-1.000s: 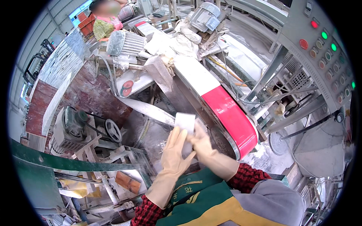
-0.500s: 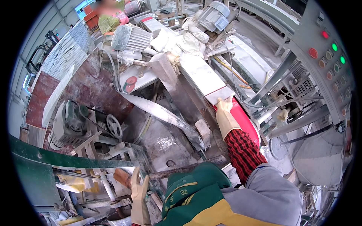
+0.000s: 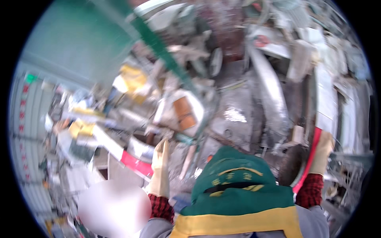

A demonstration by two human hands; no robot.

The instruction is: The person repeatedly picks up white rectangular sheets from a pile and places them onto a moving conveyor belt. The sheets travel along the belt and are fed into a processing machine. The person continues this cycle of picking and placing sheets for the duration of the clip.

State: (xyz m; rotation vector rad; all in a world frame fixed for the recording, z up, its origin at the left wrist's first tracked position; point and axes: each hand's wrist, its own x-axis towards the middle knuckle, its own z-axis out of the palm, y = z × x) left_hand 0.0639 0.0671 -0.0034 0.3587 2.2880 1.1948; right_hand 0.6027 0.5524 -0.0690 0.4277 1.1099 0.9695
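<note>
My left hand (image 3: 160, 170), in a cream glove with a red-and-black checked cuff, points upward with its fingers stretched out. Nothing shows in it. Just left of it is the red end (image 3: 137, 164) of a long white machine cover. At the right, my gloved right hand (image 3: 322, 152) rests against the red end (image 3: 312, 156) of another long white cover. Blur smears its fingers, so its grip is unclear. A dark round disc (image 3: 291, 164) sits beside that cover, between it and my green apron (image 3: 238, 194).
A green metal beam (image 3: 162, 55) crosses the upper left below a large green panel (image 3: 79, 43). Ahead lie a wet grey machine bed (image 3: 234, 115), a curved pale strip (image 3: 270, 87) and a brown block (image 3: 184, 113). A blurred pale patch covers the lower left.
The view has swung to the left and is now blurred. My left hand appears higher, beside a red-ended cover. My right hand stays at its red cover. The control panel has left the view.
</note>
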